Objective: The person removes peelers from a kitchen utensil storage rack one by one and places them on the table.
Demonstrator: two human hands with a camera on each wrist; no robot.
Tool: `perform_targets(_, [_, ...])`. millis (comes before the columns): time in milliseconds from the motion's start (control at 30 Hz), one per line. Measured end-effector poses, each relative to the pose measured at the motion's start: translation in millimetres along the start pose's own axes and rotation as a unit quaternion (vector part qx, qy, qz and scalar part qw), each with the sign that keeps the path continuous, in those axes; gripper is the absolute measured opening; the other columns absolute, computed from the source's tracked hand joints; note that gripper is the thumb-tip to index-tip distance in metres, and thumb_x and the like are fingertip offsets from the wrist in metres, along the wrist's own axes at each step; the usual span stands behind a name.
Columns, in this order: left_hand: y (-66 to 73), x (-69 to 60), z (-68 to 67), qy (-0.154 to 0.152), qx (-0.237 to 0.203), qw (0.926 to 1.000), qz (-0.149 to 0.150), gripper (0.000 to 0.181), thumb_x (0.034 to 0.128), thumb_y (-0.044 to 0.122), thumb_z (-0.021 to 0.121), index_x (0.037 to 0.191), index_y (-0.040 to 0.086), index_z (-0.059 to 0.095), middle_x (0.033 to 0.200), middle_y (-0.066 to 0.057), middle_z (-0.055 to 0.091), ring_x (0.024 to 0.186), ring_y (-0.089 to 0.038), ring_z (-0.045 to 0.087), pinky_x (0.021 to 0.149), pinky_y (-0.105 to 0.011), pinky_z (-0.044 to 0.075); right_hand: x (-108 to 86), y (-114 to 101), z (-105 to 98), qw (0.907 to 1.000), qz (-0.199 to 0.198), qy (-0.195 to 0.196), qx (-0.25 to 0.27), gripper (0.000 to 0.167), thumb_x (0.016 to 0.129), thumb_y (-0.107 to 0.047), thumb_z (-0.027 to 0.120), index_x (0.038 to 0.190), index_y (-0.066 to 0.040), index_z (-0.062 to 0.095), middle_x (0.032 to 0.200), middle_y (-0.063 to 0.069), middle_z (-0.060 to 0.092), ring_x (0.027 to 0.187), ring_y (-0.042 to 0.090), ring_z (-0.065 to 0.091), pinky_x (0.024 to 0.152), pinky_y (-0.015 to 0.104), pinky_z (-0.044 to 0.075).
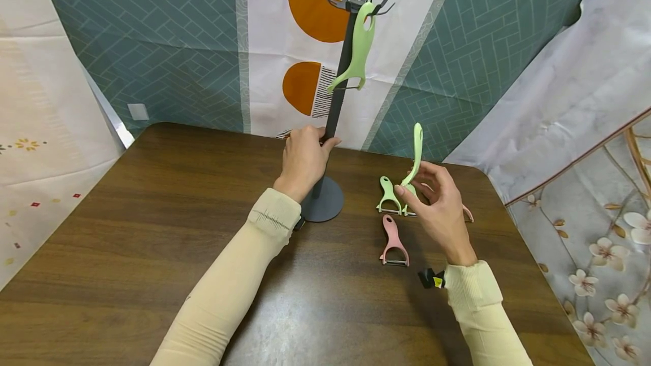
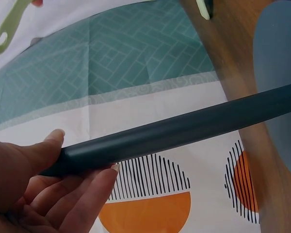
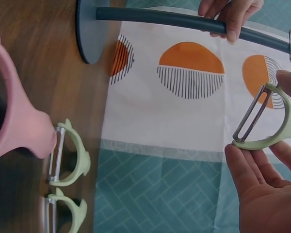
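My left hand (image 1: 305,160) grips the dark grey post (image 2: 184,127) of an upright stand with a round base (image 1: 325,202). Hooks fan out at its top, and from one hangs a green peeler (image 1: 361,44), blade end down. Raised above the table on the right, my right hand (image 1: 438,205) pinches another green peeler (image 1: 417,148) by its blade end, handle pointing up. In the right wrist view the thumb and fingers hold that peeler's arched head (image 3: 276,138). Below lie a green peeler (image 1: 387,194), a second one partly hidden by the hand, and a pink peeler (image 1: 391,236).
Another pink peeler (image 1: 468,213) shows partly behind the right hand. All stand on a brown wooden table (image 1: 152,230). A patterned cloth (image 1: 193,44) hangs behind it, with white cloth at the left and a flowered cloth (image 1: 605,253) at the right.
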State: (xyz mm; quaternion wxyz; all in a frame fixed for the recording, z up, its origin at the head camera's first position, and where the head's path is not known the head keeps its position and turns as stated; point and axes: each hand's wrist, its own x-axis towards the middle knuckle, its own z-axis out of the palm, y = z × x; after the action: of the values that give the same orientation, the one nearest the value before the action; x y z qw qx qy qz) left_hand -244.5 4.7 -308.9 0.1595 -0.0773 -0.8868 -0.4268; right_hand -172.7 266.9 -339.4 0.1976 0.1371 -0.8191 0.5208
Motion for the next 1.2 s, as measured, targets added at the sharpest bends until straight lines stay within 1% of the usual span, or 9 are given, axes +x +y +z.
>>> perform_targets(200, [-0.7,0.2,-0.1,-0.005,-0.001,1.0000,-0.005,0.027,0.0959,0.034,0.072,0.093,0.008,0.077,0.075,-0.005,0.070,0.068,-0.025,0.064,0.060,-0.037,0.049,-4.7,5.8,-0.5,1.0000,0.001,-0.005,0.002,0.052,0.087,-0.004,0.080,0.134,-0.008,0.058,0.123,0.001,0.059,0.116,0.018,0.064,0.102,0.022,0.052])
perform_targets(367, [-0.8,-0.1,-0.4,-0.004,-0.002,1.0000,-0.007,0.026,0.0958,0.034,0.072,0.092,0.009,0.077,0.074,-0.005,0.069,0.069,-0.025,0.063,0.060,-0.037,0.048,-8.8,10.6,0.0,0.9999,0.002,-0.011,0.006,0.051,0.086,-0.003,0.080,0.132,-0.007,0.059,0.121,0.002,0.059,0.115,0.020,0.064,0.101,0.024,0.053])
perform_targets(500, [-0.7,0.1,-0.2,-0.004,-0.001,1.0000,-0.007,0.026,0.0957,0.035,0.072,0.091,0.009,0.077,0.074,-0.005,0.069,0.069,-0.025,0.063,0.060,-0.037,0.049,-12.1,12.6,0.3,0.9998,0.007,-0.017,0.012,0.051,0.086,-0.001,0.080,0.132,-0.005,0.058,0.122,0.002,0.058,0.116,0.027,0.062,0.101,0.023,0.052])
perform_targets(600, [-0.8,0.5,0.1,-0.004,0.000,1.0000,-0.006,0.027,0.0958,0.035,0.072,0.092,0.009,0.077,0.074,-0.005,0.069,0.070,-0.025,0.063,0.061,-0.038,0.050,-14.3,14.0,0.4,0.9997,0.010,-0.020,0.005,0.051,0.086,-0.001,0.080,0.132,-0.005,0.058,0.122,0.002,0.057,0.116,0.025,0.062,0.101,0.023,0.052])
perform_targets(767, [-0.6,0.9,0.4,-0.005,0.000,1.0000,-0.006,0.027,0.0959,0.035,0.072,0.093,0.008,0.078,0.075,-0.005,0.069,0.070,-0.025,0.064,0.061,-0.038,0.050,-17.3,17.1,-0.3,0.9996,0.016,-0.020,-0.010,0.050,0.087,-0.003,0.080,0.132,-0.005,0.058,0.123,0.010,0.056,0.113,0.012,0.061,0.101,0.021,0.051])
perform_targets(833, [-0.4,1.2,0.6,-0.004,0.000,1.0000,-0.006,0.027,0.0959,0.035,0.072,0.093,0.009,0.078,0.074,-0.005,0.069,0.069,-0.025,0.064,0.061,-0.038,0.050,-18.3,18.4,-0.7,0.9995,0.019,-0.019,-0.016,0.050,0.087,-0.004,0.080,0.131,-0.004,0.058,0.123,0.012,0.056,0.112,0.012,0.060,0.101,0.020,0.051])
perform_targets(933, [-0.3,1.4,0.6,-0.003,-0.001,1.0000,-0.005,0.026,0.0955,0.035,0.073,0.092,0.009,0.077,0.073,-0.005,0.069,0.069,-0.026,0.064,0.060,-0.038,0.050,-19.5,20.6,-1.2,0.9994,0.023,-0.017,-0.021,0.049,0.087,-0.006,0.081,0.131,-0.006,0.059,0.124,0.015,0.056,0.112,0.016,0.062,0.101,0.022,0.051])
perform_targets(1067, [-0.5,1.6,0.8,-0.003,0.003,1.0000,-0.008,0.027,0.0954,0.036,0.073,0.092,0.010,0.077,0.074,-0.005,0.069,0.070,-0.026,0.064,0.061,-0.039,0.050,-21.1,23.0,-1.6,0.9993,0.024,-0.017,-0.024,0.050,0.086,-0.008,0.082,0.131,-0.009,0.059,0.125,0.010,0.058,0.112,0.019,0.063,0.102,0.026,0.052])
perform_targets(1200, [-0.8,1.6,1.1,-0.004,0.004,0.9999,-0.009,0.028,0.0955,0.036,0.072,0.093,0.009,0.078,0.074,-0.004,0.069,0.070,-0.025,0.064,0.061,-0.039,0.051,-23.4,24.3,-1.4,0.9990,0.027,-0.017,-0.033,0.051,0.087,-0.010,0.082,0.132,-0.010,0.059,0.124,0.002,0.058,0.112,0.014,0.064,0.101,0.027,0.052])
